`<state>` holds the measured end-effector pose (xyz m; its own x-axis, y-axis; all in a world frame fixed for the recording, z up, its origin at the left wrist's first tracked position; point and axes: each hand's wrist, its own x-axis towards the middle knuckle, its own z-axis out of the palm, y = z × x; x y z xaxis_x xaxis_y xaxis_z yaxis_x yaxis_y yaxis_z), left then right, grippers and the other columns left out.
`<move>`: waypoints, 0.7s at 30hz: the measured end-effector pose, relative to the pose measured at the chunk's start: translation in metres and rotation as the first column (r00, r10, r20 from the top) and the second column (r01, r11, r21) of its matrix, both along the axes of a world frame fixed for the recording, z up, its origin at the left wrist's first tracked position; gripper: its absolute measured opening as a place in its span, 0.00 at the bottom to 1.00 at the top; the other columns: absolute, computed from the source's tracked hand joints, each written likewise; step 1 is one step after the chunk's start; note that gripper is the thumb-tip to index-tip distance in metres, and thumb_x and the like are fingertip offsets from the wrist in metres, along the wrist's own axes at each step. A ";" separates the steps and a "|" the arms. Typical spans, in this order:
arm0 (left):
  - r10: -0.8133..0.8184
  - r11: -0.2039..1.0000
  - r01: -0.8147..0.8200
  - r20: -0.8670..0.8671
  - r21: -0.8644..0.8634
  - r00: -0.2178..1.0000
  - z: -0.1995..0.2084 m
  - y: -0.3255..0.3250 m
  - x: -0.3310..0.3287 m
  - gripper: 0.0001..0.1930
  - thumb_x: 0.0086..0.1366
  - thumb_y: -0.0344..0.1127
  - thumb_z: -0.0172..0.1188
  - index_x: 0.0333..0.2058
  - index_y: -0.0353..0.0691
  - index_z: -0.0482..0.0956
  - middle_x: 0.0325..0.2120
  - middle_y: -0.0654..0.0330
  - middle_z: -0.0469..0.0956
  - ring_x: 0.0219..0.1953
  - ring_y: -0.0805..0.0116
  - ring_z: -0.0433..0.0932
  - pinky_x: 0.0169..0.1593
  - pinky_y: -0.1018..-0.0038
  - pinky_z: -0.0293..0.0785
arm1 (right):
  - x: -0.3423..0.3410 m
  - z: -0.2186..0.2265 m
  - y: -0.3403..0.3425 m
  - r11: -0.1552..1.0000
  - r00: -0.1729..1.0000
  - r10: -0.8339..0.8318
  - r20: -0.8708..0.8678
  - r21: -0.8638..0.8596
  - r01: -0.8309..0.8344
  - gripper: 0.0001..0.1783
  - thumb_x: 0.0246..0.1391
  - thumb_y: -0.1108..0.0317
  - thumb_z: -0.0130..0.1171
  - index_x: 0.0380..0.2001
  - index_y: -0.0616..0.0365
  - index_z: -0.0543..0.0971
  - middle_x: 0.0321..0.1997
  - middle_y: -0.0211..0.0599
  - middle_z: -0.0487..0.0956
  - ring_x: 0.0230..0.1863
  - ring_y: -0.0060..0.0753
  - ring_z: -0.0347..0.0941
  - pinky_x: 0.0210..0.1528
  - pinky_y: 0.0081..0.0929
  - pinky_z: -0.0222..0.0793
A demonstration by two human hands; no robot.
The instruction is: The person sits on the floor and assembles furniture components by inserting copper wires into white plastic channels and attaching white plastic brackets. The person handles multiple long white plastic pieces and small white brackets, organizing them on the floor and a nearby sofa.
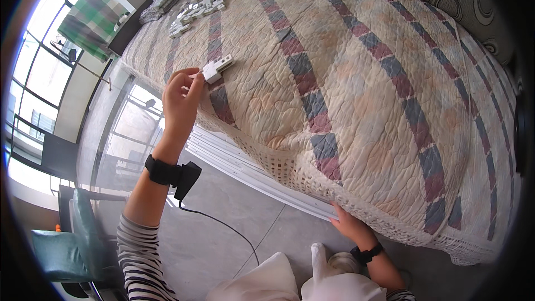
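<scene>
Between the thumb and fingers of my left hand (184, 92) is a small white bracket (213, 71) with a pale, holed tab at its far end. It is held just over the near edge of the quilt-covered bed (368, 95). Down at the right, my right hand (351, 226) grips the end of a bundle of long white slats (251, 170). The slats run along the bedside, below the lace hem; some of that hand's fingers are hidden. A loose pile of similar white pieces (198, 12) lies at the bed's far left.
A clear plastic bag (151, 14) rests near the pile. A grey patterned sofa back (446, 0) borders the far side. At the lower left is a teal chair (61, 251). A black cable (223, 231) hangs from my left wrist strap above the grey tiled floor (223, 200).
</scene>
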<state>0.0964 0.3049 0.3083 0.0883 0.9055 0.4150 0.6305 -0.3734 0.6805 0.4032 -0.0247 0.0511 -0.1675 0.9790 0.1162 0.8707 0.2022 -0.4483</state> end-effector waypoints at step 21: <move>0.393 0.757 0.095 0.567 -0.646 0.724 -0.150 -0.301 -0.118 0.17 0.71 0.39 0.59 0.54 0.40 0.72 0.28 0.65 0.78 0.30 0.79 0.76 0.33 0.83 0.68 | -0.008 0.038 -0.084 0.961 0.997 0.017 0.078 -0.277 0.005 0.20 0.36 0.65 0.69 0.35 0.58 0.75 0.35 0.43 0.78 0.35 0.55 0.77 0.35 0.46 0.73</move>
